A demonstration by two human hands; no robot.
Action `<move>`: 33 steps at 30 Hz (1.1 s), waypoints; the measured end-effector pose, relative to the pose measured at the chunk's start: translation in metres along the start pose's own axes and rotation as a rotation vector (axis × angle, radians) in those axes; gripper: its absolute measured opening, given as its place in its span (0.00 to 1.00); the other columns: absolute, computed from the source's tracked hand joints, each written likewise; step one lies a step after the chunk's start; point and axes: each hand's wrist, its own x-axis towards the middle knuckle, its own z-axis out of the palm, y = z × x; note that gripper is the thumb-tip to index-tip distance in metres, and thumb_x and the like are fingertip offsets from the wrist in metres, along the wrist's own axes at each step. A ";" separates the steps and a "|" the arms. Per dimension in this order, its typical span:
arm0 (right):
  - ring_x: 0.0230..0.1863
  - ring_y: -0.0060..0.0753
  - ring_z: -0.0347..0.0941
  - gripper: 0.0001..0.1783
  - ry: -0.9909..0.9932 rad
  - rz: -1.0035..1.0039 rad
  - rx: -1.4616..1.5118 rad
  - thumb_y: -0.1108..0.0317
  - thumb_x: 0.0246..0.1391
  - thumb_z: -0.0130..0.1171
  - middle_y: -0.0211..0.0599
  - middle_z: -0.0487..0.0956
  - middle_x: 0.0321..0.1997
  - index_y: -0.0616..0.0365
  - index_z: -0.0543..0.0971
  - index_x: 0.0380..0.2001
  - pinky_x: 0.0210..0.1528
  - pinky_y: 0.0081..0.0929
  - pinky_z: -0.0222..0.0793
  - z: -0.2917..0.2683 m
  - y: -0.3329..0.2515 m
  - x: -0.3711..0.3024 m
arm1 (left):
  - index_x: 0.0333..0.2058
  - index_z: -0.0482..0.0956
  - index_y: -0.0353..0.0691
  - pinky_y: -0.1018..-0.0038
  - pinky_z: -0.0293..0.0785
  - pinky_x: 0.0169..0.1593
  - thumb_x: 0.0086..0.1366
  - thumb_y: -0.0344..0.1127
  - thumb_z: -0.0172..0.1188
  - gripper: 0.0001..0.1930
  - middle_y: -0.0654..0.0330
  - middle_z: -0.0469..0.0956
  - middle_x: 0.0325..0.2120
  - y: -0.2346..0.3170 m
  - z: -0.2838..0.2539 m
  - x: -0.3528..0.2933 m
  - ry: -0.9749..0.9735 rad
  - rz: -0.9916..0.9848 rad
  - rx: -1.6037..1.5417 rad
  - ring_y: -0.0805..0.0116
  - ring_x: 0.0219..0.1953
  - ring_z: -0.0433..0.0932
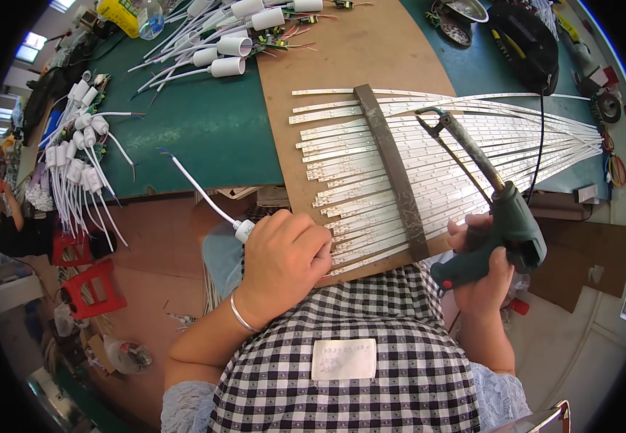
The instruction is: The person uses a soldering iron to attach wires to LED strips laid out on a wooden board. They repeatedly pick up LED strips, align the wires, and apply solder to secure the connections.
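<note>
My left hand (pixel 284 249) is closed around a white plastic cap (pixel 244 229), whose white cable (pixel 201 189) sticks out to the upper left and ends in thin bare-tipped wires. My right hand (pixel 483 263) grips a dark green soldering gun (pixel 511 227) by its handle, its metal tip pointing up and left above the strips. Under the tip, many thin white LED strips (pixel 371 166) lie fanned out on a brown board (pixel 284 123). A dark bar (pixel 392 173) rests across them. The strips' near ends lie beside my left hand.
White caps with cables and circuit boards (pixel 226 66) lie at the back; another bunch (pixel 75 151) sits on the green table (pixel 205 144) at left. A black bag (pixel 522 43) and a metal dish (pixel 464 9) stand back right. Red stools (pixel 93 289) and another person (pixel 17 224) are at left.
</note>
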 end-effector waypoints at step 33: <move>0.42 0.41 0.76 0.37 0.021 -0.043 -0.045 0.51 0.54 0.59 0.51 0.75 0.49 0.62 0.62 0.60 0.49 0.38 0.70 0.004 -0.001 0.000 | 0.33 0.76 0.43 0.66 0.63 0.40 0.51 0.36 0.66 0.11 0.63 0.73 0.28 -0.004 -0.018 -0.007 -0.028 -0.064 -0.042 0.61 0.32 0.72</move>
